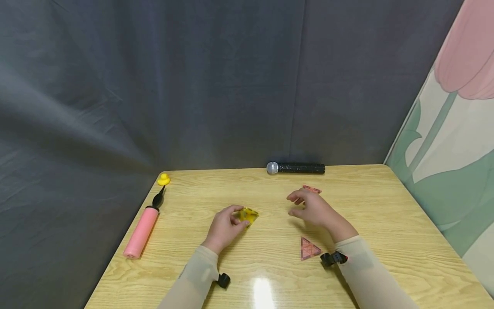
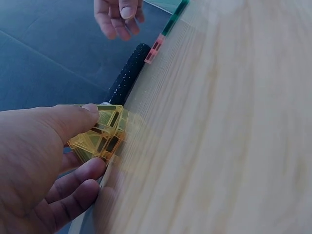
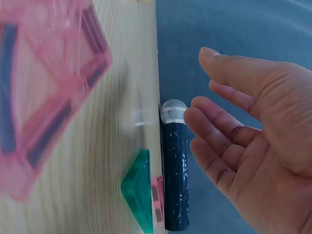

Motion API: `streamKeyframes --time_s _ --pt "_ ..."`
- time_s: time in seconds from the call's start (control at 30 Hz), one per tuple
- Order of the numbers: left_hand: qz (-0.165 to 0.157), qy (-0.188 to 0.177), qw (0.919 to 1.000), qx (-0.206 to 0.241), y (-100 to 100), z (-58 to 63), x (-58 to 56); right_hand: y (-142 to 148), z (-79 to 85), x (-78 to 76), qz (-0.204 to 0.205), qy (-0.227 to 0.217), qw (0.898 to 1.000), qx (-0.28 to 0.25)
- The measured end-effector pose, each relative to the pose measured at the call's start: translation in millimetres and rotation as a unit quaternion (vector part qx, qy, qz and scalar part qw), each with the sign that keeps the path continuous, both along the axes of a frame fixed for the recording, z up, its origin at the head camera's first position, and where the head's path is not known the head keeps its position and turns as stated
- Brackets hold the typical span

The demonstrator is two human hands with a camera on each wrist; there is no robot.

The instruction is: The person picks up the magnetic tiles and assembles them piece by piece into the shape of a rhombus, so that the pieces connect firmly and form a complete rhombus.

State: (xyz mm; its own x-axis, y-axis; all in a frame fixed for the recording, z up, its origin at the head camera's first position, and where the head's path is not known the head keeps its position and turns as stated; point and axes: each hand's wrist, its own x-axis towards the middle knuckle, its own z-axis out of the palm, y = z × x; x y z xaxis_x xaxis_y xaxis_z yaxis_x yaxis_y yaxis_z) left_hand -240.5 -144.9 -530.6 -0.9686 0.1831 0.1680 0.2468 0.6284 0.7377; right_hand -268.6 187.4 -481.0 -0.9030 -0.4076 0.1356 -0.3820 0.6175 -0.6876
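Observation:
My left hand [image 1: 225, 229] pinches yellow translucent magnetic tiles [image 1: 250, 214] between thumb and fingers at the middle of the table. In the left wrist view the yellow tiles meet at angles, their lower edge close over the tabletop. My right hand [image 1: 313, 208] hovers right of them, fingers loosely bent and holding nothing. A pink triangular tile [image 1: 308, 249] lies below that hand, near its wrist. Behind the hand lies another pink tile [image 1: 312, 189]. A green tile [image 3: 139, 192] shows beside that far pink tile [image 3: 157, 200] in the right wrist view; the right hand hides it in the head view.
A black microphone [image 1: 301, 168] with a silver head lies along the table's back edge. At the left edge are a pink hand pump [image 1: 142, 231] with a black nozzle and a small yellow duck [image 1: 164, 179]. A dark curtain [image 1: 231, 86] hangs behind the wooden table [image 1: 185, 274].

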Motion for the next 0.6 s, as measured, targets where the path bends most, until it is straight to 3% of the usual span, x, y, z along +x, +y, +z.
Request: streamKeyframes --time_s 0.3,0.6 --pt "0.018 0.009 0.9998 0.006 -8.3 -4.3 -4.4 14.4 1.5 -4.5 -0.032 -0.003 0.999 0.009" --pt "0.032 0.023 0.9991 0.016 -16.7 -7.9 -9.2 32.0 3.6 -5.8 -0.033 -0.009 0.999 0.014"
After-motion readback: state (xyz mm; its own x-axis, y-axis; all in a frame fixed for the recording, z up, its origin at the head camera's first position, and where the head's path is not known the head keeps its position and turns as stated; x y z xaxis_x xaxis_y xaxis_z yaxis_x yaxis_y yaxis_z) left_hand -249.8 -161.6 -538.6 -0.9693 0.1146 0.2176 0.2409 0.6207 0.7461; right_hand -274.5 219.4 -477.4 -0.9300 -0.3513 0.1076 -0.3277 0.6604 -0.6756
